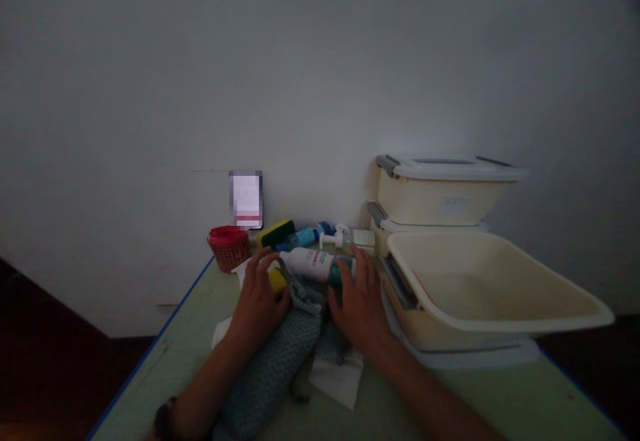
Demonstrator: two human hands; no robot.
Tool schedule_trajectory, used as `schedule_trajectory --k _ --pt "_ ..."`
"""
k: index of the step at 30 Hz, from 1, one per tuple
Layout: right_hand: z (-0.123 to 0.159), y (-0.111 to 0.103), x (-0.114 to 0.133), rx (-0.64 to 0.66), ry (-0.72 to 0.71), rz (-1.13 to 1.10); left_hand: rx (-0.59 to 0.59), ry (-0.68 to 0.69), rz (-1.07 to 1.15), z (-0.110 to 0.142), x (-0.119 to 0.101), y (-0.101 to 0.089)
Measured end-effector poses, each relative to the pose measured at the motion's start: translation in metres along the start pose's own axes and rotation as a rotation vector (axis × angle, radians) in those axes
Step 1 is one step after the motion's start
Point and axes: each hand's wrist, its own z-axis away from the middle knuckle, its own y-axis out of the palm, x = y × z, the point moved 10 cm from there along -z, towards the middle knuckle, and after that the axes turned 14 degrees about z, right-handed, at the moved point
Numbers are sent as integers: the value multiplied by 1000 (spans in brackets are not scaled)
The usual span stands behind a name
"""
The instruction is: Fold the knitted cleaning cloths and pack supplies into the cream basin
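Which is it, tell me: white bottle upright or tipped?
Tipped: the white bottle stretches sideways between the left hand and the right hand.

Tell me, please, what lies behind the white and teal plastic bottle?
Behind the white bottle lie a blue plastic bottle, a yellow-and-green sponge and a white-topped pump bottle. Its body covers anything directly behind it.

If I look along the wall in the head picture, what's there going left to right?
Red basket, lit screen, sponge, blue bottle, pump bottle, box with a white lid.
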Motion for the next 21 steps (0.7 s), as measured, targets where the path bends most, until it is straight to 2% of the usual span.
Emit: schedule_trajectory --k 2,4,7,11,16,21 --pt "-1 6 -3 23 -10 34 46 8 4 -1 -1 4" --pt "-3 12 -4 78 -28 58 142 -4 14 -1 -1 13" --pt "-4 13 -5 154 -8 44 237 -59 71 1 4 21" --pt "-2 14 -4 265 27 -67 248 -155 116 0 10 21" --pt "-1 23 -6 407 48 -115 282 -170 107 0 8 25" --pt "3 31 -23 508 243 -407 283 -176 33 2 13 27"
